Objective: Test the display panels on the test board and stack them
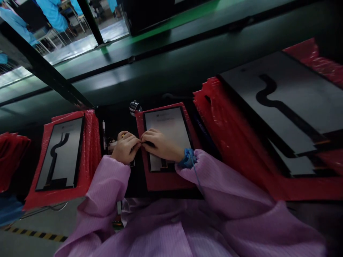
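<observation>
A grey display panel (pixel 171 128) lies on a red padded sheet (pixel 163 180) in front of me. My right hand (pixel 159 144) rests curled on the panel's left part, fingertips pinched near its left edge. My left hand (pixel 125 146) is curled just left of the panel, fingertips meeting those of the right hand; something small and yellow shows at its top, too small to name. A blue wrist strap (pixel 187 159) with a thin cord sits on my right wrist. Both arms wear pink sleeves.
A stack of red sheets topped by a panel with a black flex cable (pixel 60 153) sits at the left. A larger such stack (pixel 286 103) fills the right. A small metal knob (pixel 134 106) stands behind the hands. People in blue (pixel 50 12) are far back left.
</observation>
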`<state>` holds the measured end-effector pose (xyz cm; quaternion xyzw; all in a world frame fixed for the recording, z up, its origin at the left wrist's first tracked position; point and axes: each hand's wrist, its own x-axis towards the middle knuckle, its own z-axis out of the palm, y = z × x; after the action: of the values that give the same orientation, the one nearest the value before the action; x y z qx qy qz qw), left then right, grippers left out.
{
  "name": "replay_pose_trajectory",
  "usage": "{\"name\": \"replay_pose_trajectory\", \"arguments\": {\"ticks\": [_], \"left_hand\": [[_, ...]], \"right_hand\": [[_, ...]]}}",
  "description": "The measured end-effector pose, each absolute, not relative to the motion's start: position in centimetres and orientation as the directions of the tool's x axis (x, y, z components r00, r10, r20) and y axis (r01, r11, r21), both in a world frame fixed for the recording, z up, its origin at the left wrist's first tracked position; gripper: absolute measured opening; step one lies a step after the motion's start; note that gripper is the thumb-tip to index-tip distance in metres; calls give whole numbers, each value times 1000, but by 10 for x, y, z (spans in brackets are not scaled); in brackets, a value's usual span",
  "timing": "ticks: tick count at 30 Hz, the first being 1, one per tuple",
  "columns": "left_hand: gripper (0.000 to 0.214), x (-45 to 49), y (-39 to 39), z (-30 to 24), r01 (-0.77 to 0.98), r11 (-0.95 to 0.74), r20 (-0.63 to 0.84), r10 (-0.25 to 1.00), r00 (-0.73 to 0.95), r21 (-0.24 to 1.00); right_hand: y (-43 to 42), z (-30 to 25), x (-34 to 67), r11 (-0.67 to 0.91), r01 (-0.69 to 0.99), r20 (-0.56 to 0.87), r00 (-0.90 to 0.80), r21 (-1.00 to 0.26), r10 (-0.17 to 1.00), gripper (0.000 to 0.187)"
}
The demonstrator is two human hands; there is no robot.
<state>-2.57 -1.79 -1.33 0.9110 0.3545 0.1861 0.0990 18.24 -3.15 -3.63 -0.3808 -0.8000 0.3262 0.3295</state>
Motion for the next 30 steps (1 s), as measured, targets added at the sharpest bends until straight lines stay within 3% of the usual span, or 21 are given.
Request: {"name": "replay_pose_trajectory", "arguments": {"ticks": [5,8,10,12,14,17,21,25,30], "left_hand": [[28,-27,-15,-16,611,-734,316,679,663,295],[27,-29,-11,-12,686,-676,491,709,506,269],[22,-30,-11,-8,775,-584,676,674,298,240],[32,-25,-20,-3,847,-479,793,597,123,229],[40,-16,-39,0,863,-461,815,569,108,208],[42,6,-79,-3,777,-610,702,621,348,155],[58,26,-125,-19,687,-708,353,692,629,163],[67,28,-140,-36,759,-623,239,779,580,188],[84,29,-143,-38,825,-456,230,888,398,333]], "right_hand": [[-26,-32,187,475,333,275,-499,-815,822,16],[-19,-28,204,420,287,268,-445,-861,854,26],[-12,-29,222,337,301,249,-294,-892,923,38],[-2,-35,242,250,410,252,-50,-877,966,40],[8,-46,258,159,574,295,151,-803,943,37],[21,-62,271,81,738,324,192,-670,926,47],[34,-71,271,42,808,311,178,-587,933,41],[43,-70,270,-4,730,297,283,-683,912,22],[38,-53,272,160,541,387,336,-826,859,15]]}}
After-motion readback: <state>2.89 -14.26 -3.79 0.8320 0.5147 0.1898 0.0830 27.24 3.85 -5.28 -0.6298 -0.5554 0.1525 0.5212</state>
